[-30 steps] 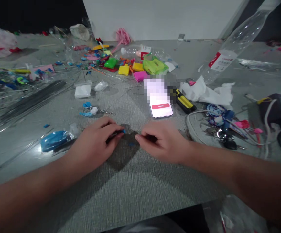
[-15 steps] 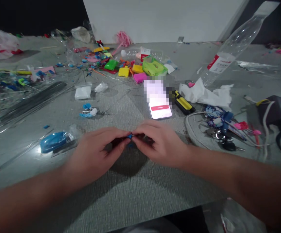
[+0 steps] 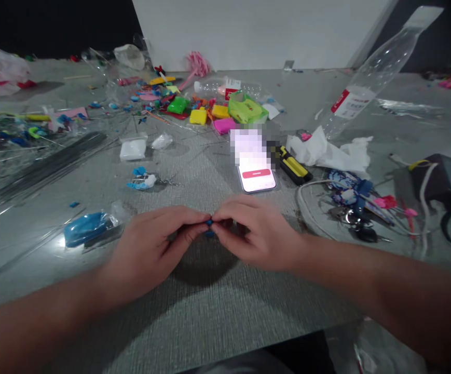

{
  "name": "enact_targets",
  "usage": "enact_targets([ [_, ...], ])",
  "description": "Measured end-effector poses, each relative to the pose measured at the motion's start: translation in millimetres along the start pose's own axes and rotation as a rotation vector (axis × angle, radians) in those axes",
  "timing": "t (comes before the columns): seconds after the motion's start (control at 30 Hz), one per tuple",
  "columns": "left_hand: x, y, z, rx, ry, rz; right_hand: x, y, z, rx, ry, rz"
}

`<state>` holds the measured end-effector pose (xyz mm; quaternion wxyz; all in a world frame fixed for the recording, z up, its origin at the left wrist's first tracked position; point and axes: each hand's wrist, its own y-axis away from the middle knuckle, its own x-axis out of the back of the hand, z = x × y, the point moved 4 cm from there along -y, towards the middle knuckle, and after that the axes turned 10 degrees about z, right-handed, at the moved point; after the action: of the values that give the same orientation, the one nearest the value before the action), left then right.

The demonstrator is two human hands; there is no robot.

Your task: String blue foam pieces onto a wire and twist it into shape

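My left hand (image 3: 166, 239) and my right hand (image 3: 254, 231) meet over the grey table (image 3: 194, 322), thumbs and forefingers pinched. Between the fingertips sits a small piece of blue clay (image 3: 209, 222), mostly covered by them. A bit more blue shows just below, and I cannot tell whether it is joined to the piece. To the left lies a blue clay pack (image 3: 85, 228) in clear wrap. Beyond it rests a small blue and white clay piece with wires (image 3: 141, 179). A white clay pack (image 3: 133, 147) lies farther back.
A lit phone (image 3: 254, 161) and a black and yellow utility knife (image 3: 293, 165) lie ahead. An empty plastic bottle (image 3: 357, 93) stands tilted at the right, near keys (image 3: 355, 218), a cable and a black adapter (image 3: 445, 179). Thin wires (image 3: 50, 161) spread at the left, colourful clay packs (image 3: 197, 115) behind.
Both hands keep their pinch and have barely shifted. The blue clay piece sits slightly lower between the fingertips.
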<state>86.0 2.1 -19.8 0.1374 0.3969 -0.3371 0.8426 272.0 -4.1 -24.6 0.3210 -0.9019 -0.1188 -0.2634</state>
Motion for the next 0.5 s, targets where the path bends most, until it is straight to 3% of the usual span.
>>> enact_targets([
  [0.13, -0.6, -0.9, -1.0, 0.023, 0.038, -0.008, -0.5, 0.1, 3.2, -0.024, -0.028, 0.021],
  [0.33, -6.3, 1.8, -5.8, 0.217, 0.12, -0.002, -0.1, 0.0, 2.0, -0.01, -0.011, 0.033],
  [0.5, -7.9, 3.1, -5.2, 0.288, 0.29, -0.035, -1.3, 0.5, -0.3, 0.04, 0.003, 0.003],
])
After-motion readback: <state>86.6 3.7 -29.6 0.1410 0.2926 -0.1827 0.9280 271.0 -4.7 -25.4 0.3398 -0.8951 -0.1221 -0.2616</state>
